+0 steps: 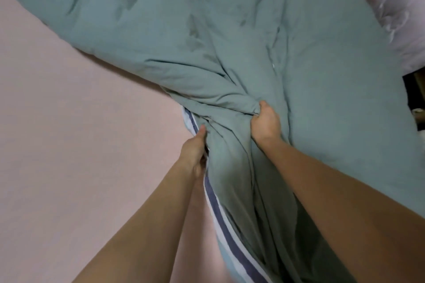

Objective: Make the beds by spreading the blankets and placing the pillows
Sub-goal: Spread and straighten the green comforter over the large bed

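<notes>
head: blanket [253, 53] edge in both hands

A plain, muted grey-green blanket [241, 30] fills most of the view, its folds shading to darker green; along its gathered edge runs a striped underside [220, 200], with bands of navy blue, white and pale blue; the sheet [69, 122] beneath is a plain, dusty pink with no pattern; at the top right corner lies a pale lilac, slightly glossy fabric [395, 11], faintly mottled with white highlights; a small dark, nearly black gap [414, 89] shows at the right edge.
</notes>
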Available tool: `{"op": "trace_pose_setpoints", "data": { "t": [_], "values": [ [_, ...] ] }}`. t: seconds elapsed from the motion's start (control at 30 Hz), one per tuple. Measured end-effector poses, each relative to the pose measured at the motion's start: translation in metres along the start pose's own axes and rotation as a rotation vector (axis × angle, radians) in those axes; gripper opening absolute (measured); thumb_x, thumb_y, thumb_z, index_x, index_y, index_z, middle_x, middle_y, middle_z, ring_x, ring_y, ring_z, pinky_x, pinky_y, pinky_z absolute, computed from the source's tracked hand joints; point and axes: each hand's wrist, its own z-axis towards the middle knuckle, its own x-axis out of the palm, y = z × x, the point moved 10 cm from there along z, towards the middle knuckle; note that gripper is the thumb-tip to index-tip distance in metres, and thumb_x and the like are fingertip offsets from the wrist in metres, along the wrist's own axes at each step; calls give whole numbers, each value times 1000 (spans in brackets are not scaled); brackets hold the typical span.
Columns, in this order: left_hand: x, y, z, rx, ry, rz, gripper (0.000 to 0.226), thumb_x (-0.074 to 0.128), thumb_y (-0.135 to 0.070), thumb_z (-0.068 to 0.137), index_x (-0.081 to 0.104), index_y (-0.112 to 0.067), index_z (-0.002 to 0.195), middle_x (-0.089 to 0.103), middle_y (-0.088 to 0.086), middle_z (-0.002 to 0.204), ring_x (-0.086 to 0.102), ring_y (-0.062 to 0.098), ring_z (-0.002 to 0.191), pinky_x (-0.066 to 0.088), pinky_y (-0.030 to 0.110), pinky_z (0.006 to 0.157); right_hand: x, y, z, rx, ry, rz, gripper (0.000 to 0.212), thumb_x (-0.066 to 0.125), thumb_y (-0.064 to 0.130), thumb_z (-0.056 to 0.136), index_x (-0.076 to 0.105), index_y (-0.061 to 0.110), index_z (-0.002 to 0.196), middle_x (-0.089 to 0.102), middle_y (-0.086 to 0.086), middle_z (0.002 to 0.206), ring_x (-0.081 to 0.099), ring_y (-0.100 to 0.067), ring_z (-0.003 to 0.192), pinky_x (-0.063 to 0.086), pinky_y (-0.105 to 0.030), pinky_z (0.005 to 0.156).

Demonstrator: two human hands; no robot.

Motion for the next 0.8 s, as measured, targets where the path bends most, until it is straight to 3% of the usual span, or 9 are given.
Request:
{"op": "trace_pose_setpoints", "data": {
  "t": [0.1,0.3,0.37,0.43,0.53,0.6,0.7,0.73,0.8],
  "values": [
    [18,-11,-14,-25,15,-38,49,73,-44,80,64,-8,112,70,9,106,67,26,93,56,37,78,4,-2,1,-2,53,-14,18,35,-5,86,50,-1,96,60,-27,101,57,-38,93,32,-32,69],
    [-69,-67,-107,468,-448,-238,23,67,-25,89,65,-12,108,69,0,96,65,16,86,52,29,81,33,20,-27,-10,349,-279,33,45,9,89,47,5,122,55,-21,124,53,-37,115,42,-39,93],
    [-103,-79,-142,557,-529,-211,15,64,-21,90,65,-16,105,68,-2,96,63,13,84,50,25,78,27,53,-50,-95,233,-405,46,50,10,87,40,11,132,49,-18,128,46,-35,119,38,-40,98],
    [-143,-90,-177,646,-596,-47,11,59,-21,93,64,-18,102,67,-5,93,61,8,81,47,22,74,6,126,-93,-365,19,-258,49,53,3,80,45,12,127,48,-15,122,45,-32,113,36,-38,95],
    [-178,-94,-210,726,-614,209,11,58,-25,93,65,-17,93,69,-3,87,64,14,82,47,28,71,9,232,-166,-680,137,147,14,57,10,84,58,9,98,58,-13,101,56,-28,91,43,-36,81],
    [-195,-90,-227,745,-606,301,13,58,-27,92,63,-22,82,69,-5,80,65,14,76,50,32,67,57,278,-202,-659,423,62,25,58,34,91,56,11,82,62,-14,92,57,-28,86,43,-32,74],
    [-219,-78,-249,746,-501,384,19,58,-29,92,60,-23,74,67,-4,67,64,12,64,50,32,59,117,318,-236,-493,588,-151,66,66,53,79,53,3,122,55,-20,126,53,-31,116,44,-33,94],
    [-218,-73,-254,751,-463,433,20,57,-29,92,60,-21,74,67,-3,65,63,13,61,49,31,56,123,322,-234,-455,567,-195,76,70,46,77,43,1,132,49,-20,134,49,-33,123,42,-35,99],
    [-239,-67,-271,769,-382,593,24,57,-31,92,57,-18,71,66,3,65,63,20,61,44,30,54,135,338,-249,-431,491,-282,62,67,23,81,42,0,133,49,-19,134,51,-33,122,44,-33,96]
  ]
}}
